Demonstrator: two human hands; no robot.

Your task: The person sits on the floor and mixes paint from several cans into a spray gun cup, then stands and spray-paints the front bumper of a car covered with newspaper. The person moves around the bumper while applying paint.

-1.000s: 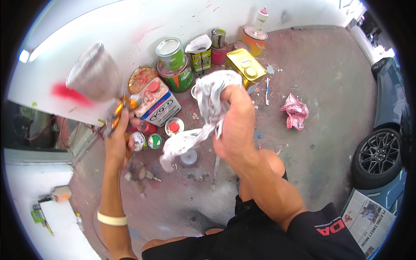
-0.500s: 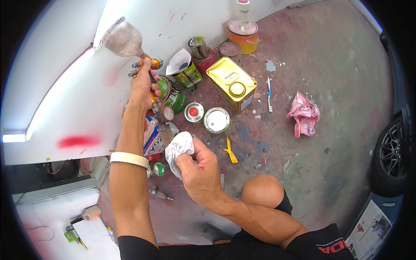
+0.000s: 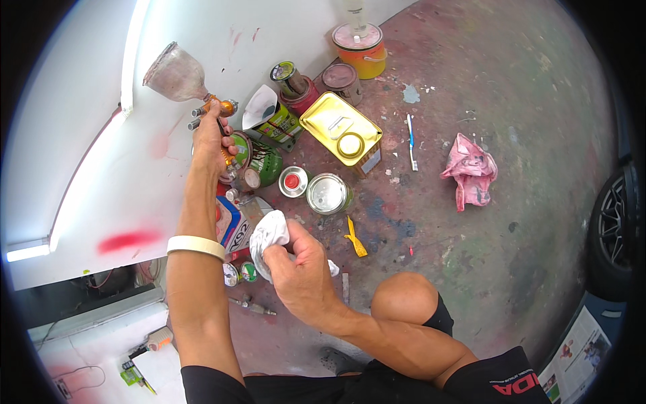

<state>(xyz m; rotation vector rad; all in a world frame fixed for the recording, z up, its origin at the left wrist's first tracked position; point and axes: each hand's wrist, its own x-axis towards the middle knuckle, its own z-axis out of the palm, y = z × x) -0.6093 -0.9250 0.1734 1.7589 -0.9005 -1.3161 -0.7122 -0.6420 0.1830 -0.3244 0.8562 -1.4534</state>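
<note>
My left hand point(image 3: 214, 139) is wrapped round the handle of a spray gun with orange fittings point(image 3: 229, 108), held up at the upper left. On the gun sits a translucent, paint-stained cup point(image 3: 176, 73), tilted outward. A crumpled white cloth point(image 3: 269, 237) is pinched in my right hand point(image 3: 301, 269), lower and closer to me; a bit of it shows past the far side of the hand. Beyond the right hand stand a round tin with a silver lid point(image 3: 328, 193), a small tin with a red cap point(image 3: 293, 182) and a gold rectangular can point(image 3: 342, 128).
Green paint tins point(image 3: 264, 161) crowd beneath my left arm near the white wall point(image 3: 81, 202). A yellow strip point(image 3: 355, 237), a toothbrush point(image 3: 411, 141) and a pink rag point(image 3: 470, 172) lie on the stained floor. A car wheel point(image 3: 614, 229) stands at the right edge.
The view has shifted slightly, so the tins sit lower and further left. My left hand still grips the spray gun. The white cloth in my right hand has turned, with an end showing behind it.
</note>
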